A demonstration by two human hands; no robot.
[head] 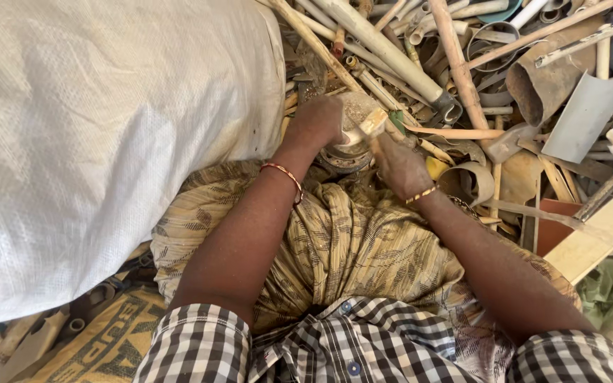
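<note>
My left hand (318, 122) is closed around a short pale piece of plastic pipe (355, 135) just above a round metal object (345, 157) in front of my lap. My right hand (399, 164) grips a tool with a pale wooden handle (373, 122) that points up and left over the pipe piece. The two hands almost touch. Both wrists carry bangles. What lies under the hands is mostly hidden.
A large white woven sack (101, 135) fills the left side. A heap of broken plastic pipes, strips and fittings (462, 64) spreads across the top and right. A wooden plank (604, 230) lies at the right. Patterned cloth (349, 248) covers my lap.
</note>
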